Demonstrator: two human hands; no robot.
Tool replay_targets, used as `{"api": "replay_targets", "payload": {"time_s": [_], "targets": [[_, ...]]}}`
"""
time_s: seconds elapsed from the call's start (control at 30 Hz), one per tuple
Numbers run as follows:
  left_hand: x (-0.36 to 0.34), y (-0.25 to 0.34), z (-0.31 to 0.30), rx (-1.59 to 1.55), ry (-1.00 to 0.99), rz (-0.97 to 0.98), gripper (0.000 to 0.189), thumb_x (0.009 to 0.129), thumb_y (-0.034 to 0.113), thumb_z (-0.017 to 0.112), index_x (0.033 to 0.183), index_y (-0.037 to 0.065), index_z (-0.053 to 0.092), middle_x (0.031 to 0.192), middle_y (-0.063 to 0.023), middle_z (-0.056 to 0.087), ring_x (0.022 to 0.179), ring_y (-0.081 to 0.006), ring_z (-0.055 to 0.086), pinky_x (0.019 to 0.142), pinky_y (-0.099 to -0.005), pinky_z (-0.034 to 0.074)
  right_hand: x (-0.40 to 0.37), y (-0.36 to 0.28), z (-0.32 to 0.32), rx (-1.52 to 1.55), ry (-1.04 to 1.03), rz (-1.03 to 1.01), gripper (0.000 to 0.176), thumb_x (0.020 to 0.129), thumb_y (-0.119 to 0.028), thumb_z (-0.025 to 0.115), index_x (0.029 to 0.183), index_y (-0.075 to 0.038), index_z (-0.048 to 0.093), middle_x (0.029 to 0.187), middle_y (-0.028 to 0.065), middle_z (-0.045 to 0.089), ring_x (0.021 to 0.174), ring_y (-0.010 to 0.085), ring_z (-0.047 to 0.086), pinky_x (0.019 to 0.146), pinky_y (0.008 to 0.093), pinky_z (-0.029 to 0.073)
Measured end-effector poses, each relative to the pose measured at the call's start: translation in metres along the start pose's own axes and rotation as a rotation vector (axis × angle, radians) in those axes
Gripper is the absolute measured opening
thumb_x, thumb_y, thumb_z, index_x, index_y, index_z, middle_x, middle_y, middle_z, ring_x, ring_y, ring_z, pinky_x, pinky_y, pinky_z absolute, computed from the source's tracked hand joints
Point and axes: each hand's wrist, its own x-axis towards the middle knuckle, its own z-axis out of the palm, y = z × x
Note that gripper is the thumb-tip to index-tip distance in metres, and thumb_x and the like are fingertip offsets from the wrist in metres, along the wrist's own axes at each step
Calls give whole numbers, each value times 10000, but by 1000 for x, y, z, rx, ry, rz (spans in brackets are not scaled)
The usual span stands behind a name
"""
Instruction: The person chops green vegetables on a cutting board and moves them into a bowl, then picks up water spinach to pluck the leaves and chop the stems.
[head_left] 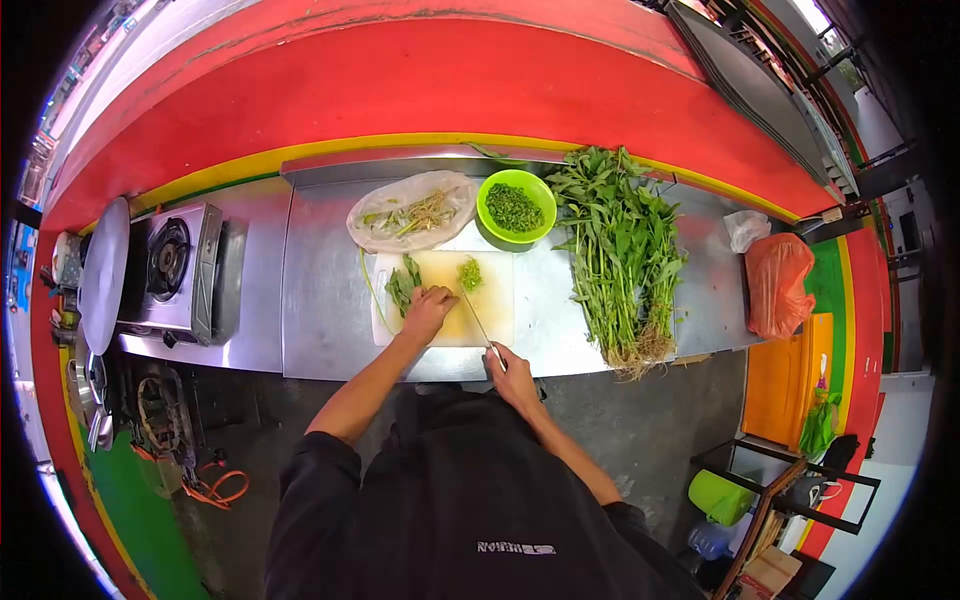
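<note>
On the white cutting board (497,310), my left hand (428,312) is closed around a bunch of leafy greens (403,286), whose leaves stick out to the left of the fingers. My right hand (512,379) grips a knife (476,321) by its handle at the board's near edge. The blade points up and left, close to my left fingertips. Just beyond its tip lies a small pile of chopped greens (469,274). Behind the board stands a lime-green bowl (514,239) filled with chopped greens. Beside it, a clear plastic bag (372,232) holds stems and root ends.
A large bunch of rooted leafy greens (622,260) lies right of the board on the steel counter (325,290). Farther right sits an orange plastic bag (778,287). A gas stove (172,262) stands at the left. A red wall (420,85) rises behind the counter.
</note>
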Motion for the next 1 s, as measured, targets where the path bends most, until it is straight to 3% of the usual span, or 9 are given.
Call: {"api": "replay_targets", "payload": {"time_s": [0.13, 0.2, 0.33, 0.43, 0.53, 0.67, 0.73, 1.0], "targets": [[4, -2, -5, 11, -33, 41, 245, 863, 72, 596, 1032, 154, 753, 965, 23, 632, 994, -143, 622, 920, -403, 354, -12, -1, -7, 10, -60, 111, 433, 1036, -345, 595, 1303, -12, 663, 854, 200, 735, 750, 223, 699, 711, 372, 534], [3, -4, -9, 15, -67, 46, 254, 858, 74, 598, 1041, 156, 755, 983, 25, 641, 1002, -145, 620, 925, -405, 350, -15, -2, -7, 81, -77, 104, 450, 1030, -360, 571, 1288, -2, 656, 1015, 307, 716, 967, 422, 730, 838, 445, 553], [-2, -10, -3, -7, -29, 56, 234, 884, 89, 609, 1057, 151, 755, 1034, 14, 670, 1018, -157, 627, 934, -415, 352, -16, -3, -10, 105, -129, 145, 457, 1032, -369, 574, 1294, -4, 653, 977, 293, 722, 882, 398, 740, 796, 443, 546], [-4, -9, 1, -41, 71, -40, 158, 940, 165, 654, 1058, 143, 755, 997, -3, 679, 987, -192, 642, 913, -430, 356, -16, -4, -12, 55, -84, 109, 470, 1031, -384, 572, 1303, -9, 650, 962, 290, 723, 875, 397, 740, 795, 440, 546], [-6, -1, -3, -64, 76, -132, 210, 871, 123, 657, 1050, 173, 755, 948, 4, 637, 963, -177, 627, 911, -438, 362, -15, -4, -15, 32, -88, 141, 469, 1032, -385, 570, 1303, -12, 653, 973, 288, 724, 896, 395, 741, 806, 438, 546], [-13, 9, -6, -2, 69, -148, 229, 865, 128, 657, 1062, 181, 761, 939, 18, 614, 958, -172, 614, 900, -432, 359, -15, -4, -19, 26, -123, 215, 463, 1031, -384, 576, 1293, -11, 660, 1004, 291, 724, 941, 399, 740, 825, 434, 547], [-17, 8, -5, 31, 56, -104, 255, 863, 118, 646, 1081, 180, 761, 946, 26, 594, 959, -167, 602, 892, -433, 362, -18, 6, -14, 74, -28, 53, 407, 1045, -349, 590, 1271, -22, 677, 786, 130, 691, 660, 166, 575, 640, 344, 486], [-12, -5, 1, -16, 19, -18, 294, 850, 110, 618, 1098, 177, 760, 973, 16, 600, 994, -164, 609, 909, -425, 366, -18, 5, -12, 44, -68, 44, 391, 1046, -347, 592, 1266, -36, 683, 809, 129, 696, 691, 160, 582, 669, 349, 493]]}}
